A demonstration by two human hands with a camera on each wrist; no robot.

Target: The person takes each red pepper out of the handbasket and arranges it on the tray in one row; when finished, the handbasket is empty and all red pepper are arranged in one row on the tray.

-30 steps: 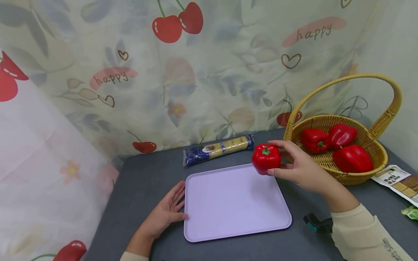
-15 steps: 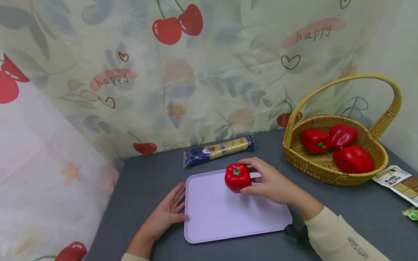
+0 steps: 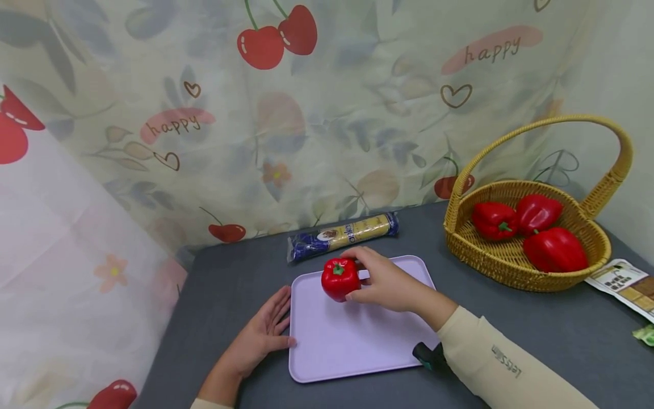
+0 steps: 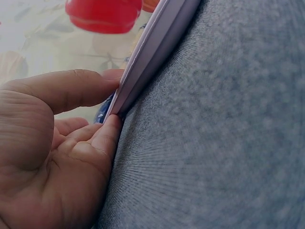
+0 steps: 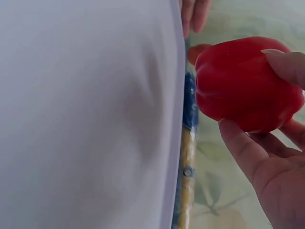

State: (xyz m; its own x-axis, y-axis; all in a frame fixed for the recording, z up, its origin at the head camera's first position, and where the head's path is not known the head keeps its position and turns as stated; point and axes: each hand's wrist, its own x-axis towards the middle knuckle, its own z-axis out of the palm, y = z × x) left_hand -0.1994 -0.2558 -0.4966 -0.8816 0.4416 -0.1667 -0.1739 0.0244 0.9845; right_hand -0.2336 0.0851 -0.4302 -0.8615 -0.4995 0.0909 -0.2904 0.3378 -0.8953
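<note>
In the head view my right hand (image 3: pixel 380 281) grips a red bell pepper (image 3: pixel 339 278), its green stem facing up. The right wrist view shows a gap between this bell pepper (image 5: pixel 248 83) and the tray, so it hangs above the surface. Below it lies a pale purple tray (image 3: pixel 352 346). My left hand (image 3: pixel 260 332) rests at the tray's left edge with its fingers extended. Seen in the left wrist view, the thumb (image 4: pixel 71 90) touches the tray's rim (image 4: pixel 152 52) and a fingertip meets its side near the cloth.
A wicker basket (image 3: pixel 490 270) with a tall handle stands at the right, holding several red bell peppers (image 3: pixel 556 250). Behind the tray lies a blue and yellow plastic-wrapped pack (image 3: pixel 342 236). A printed packet (image 3: pixel 623 287) lies beside the basket. Patterned cloth (image 3: pixel 332 142) hangs at the back.
My right hand has carried the bell pepper leftward and somewhat lower, from the tray's far right corner to above its far left part. The left hand has stayed at the tray's edge.
</note>
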